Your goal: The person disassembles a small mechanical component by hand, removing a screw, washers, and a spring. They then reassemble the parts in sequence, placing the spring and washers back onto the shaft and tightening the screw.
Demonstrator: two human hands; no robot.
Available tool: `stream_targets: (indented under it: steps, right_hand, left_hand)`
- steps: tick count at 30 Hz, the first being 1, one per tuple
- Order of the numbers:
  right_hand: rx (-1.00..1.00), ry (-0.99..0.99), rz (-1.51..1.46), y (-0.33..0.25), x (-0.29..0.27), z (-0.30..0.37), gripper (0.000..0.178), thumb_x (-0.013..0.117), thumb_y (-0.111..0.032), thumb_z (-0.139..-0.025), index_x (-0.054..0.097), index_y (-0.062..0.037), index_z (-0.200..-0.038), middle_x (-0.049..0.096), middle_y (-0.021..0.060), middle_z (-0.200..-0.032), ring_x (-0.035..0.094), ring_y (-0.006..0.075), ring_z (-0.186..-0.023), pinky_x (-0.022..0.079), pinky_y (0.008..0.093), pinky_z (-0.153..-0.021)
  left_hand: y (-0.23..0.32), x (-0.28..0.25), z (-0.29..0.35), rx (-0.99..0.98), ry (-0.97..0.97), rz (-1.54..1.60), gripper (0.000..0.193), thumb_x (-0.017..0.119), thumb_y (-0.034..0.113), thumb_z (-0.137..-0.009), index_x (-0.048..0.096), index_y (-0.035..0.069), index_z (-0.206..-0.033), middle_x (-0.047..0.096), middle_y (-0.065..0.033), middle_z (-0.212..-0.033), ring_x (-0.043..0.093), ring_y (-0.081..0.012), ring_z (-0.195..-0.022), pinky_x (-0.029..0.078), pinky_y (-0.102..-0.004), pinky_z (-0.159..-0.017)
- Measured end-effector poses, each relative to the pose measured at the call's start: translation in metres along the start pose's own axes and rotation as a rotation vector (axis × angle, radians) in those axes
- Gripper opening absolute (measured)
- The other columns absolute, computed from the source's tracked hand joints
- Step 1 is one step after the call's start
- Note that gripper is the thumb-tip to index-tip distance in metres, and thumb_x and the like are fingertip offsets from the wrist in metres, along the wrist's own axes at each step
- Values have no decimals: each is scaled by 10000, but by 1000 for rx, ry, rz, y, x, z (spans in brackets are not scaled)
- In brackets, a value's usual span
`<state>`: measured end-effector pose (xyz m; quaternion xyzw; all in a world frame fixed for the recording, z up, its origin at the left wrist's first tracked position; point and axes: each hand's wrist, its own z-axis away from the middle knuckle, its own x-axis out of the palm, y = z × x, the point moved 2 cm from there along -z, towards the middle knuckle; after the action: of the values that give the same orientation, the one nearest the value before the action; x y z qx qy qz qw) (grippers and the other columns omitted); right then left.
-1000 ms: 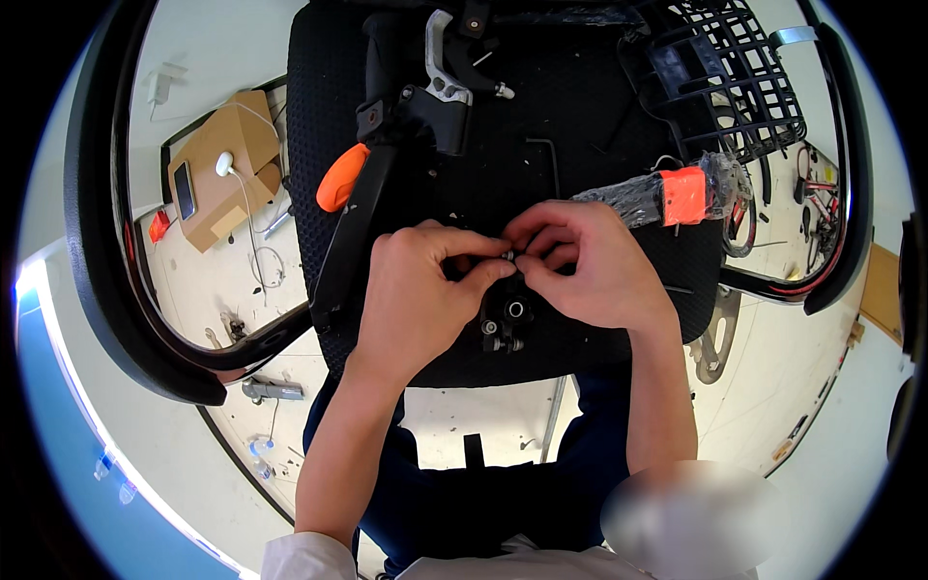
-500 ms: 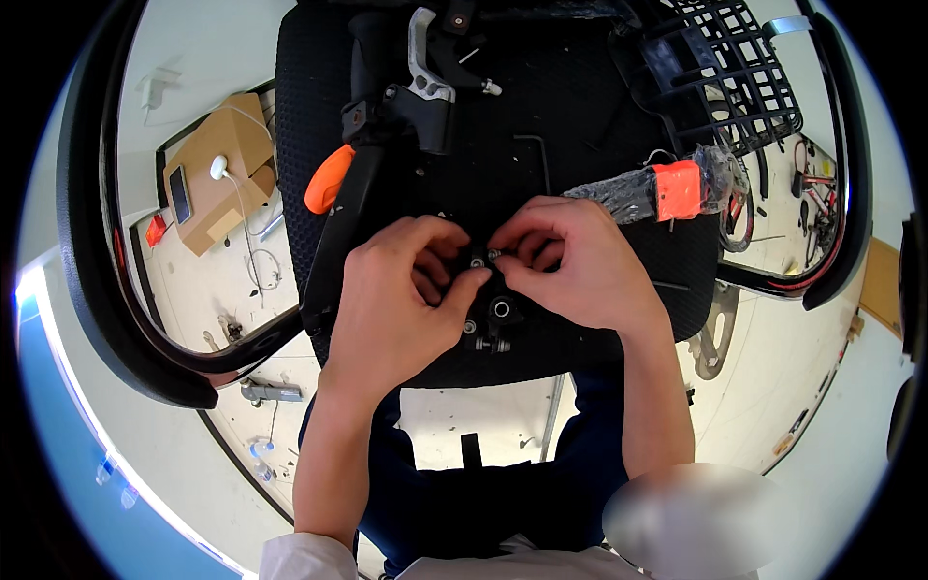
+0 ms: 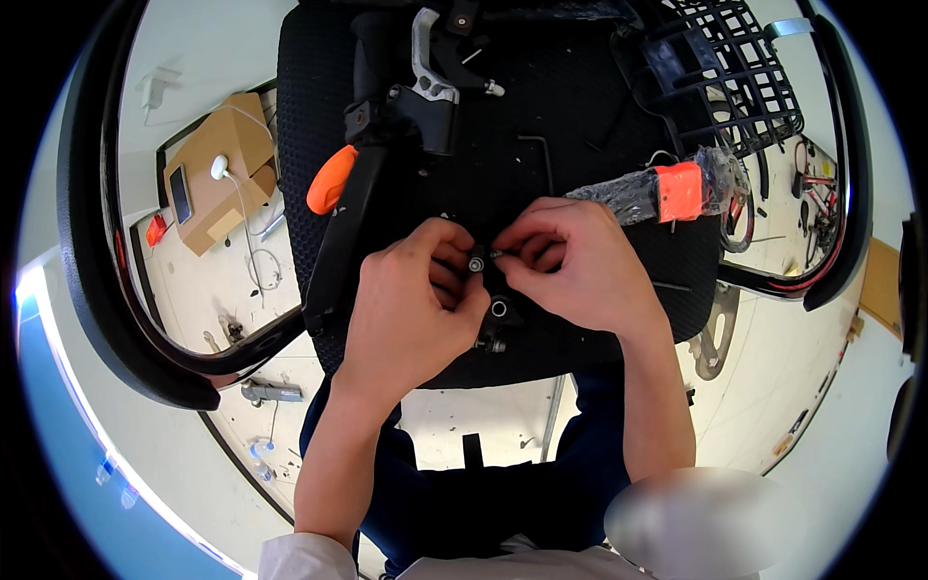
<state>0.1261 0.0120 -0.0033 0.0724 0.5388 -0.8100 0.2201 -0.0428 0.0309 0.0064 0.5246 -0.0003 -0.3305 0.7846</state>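
Note:
My left hand [image 3: 411, 304] is closed, thumb and fingers pinching a small dark part with a round metal end [image 3: 477, 264]. Facing it across a narrow gap, my right hand [image 3: 590, 266] pinches a tiny metal fastener [image 3: 497, 253]; its exact kind is mostly hidden by the fingertips. Just below the fingers, a black bracket-like part with a pale ring [image 3: 499, 308] lies on a black textured chair seat [image 3: 454, 372]. A small bolt-like metal piece [image 3: 496, 345] sits at its lower end.
Farther up the seat are a silver-and-black brake lever [image 3: 425, 72], an orange-ended black tool [image 3: 332, 180], a hex key [image 3: 547, 159], a plastic-wrapped item with an orange label [image 3: 679, 191] and a black basket [image 3: 735, 82]. Armrests [image 3: 145, 358] flank the seat; a cardboard box [image 3: 232, 135] stands left.
My left hand has shifted slightly right and turned a little, now covering a small metal part beside the bracket. The right hand stays nearly in place, still pinching.

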Motion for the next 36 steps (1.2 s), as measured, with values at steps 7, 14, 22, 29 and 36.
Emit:
stream_targets:
  steps: [7, 14, 22, 29, 36]
  right_hand:
    - [16, 9, -31, 1, -1, 1, 153, 702, 15, -730, 695, 60, -876, 642, 87, -833, 657, 118, -697, 542, 210, -587]
    - [40, 7, -34, -1, -1, 1, 148, 698, 19, -731, 698, 56, -874, 641, 85, -831, 657, 117, -703, 544, 211, -590]
    - [12, 38, -62, 3, -1, 1, 151, 702, -43, -706, 691, 51, -823, 656, 124, -802, 672, 180, -677, 537, 271, -608]
    - [35, 9, -27, 1, -1, 0, 138, 700, -4, -714, 684, 49, -839, 650, 96, -823, 674, 137, -695, 543, 229, -582]
    - [39, 29, -36, 4, 0, 1, 154, 697, -6, -711, 689, 48, -854, 657, 101, -833, 681, 147, -714, 548, 237, -592]
  left_hand:
    - [0, 1, -2, -4, -47, 15, 167, 668, -61, -748, 622, -46, -908, 674, -103, -789, 674, -124, -679, 536, -224, -595]
    - [-3, -1, -2, -45, -91, 92, 156, 703, -50, -771, 636, -47, -913, 669, -93, -805, 660, -106, -712, 532, -212, -626]
    - [-2, -5, -3, -116, -132, 182, 178, 712, -61, -774, 635, -34, -932, 658, -84, -862, 660, -109, -773, 544, -214, -662]
    - [-3, -3, -3, -116, -107, 146, 173, 717, -59, -767, 644, -35, -922, 666, -89, -848, 668, -117, -764, 552, -223, -664]
    - [-7, -1, -4, -70, -90, 184, 154, 725, -35, -768, 666, -56, -909, 684, -108, -823, 683, -132, -740, 560, -234, -649]
